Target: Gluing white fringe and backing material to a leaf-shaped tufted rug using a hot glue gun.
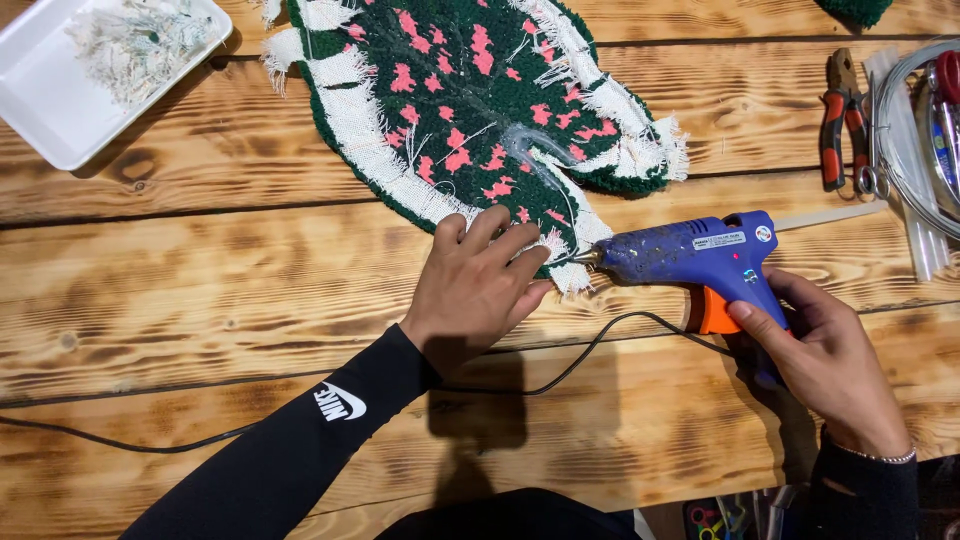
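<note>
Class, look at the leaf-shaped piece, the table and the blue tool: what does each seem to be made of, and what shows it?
Leaf-shaped piece: tufted yarn, green and pink, on white woven backing; frayed threads at its edge.
Table: wooden planks, probably scorched, with dark grain and knots.
Glue gun in the right hand: matte blue plastic, orange trigger, apparently metal nozzle.

Head camera, steep downward, close over wooden table.

Left hand flat, palm down, fingers spread forward | left arm in black sleeve reaching in from lower left | right hand curled in a grip, index finger extended | right wrist at lower right
</note>
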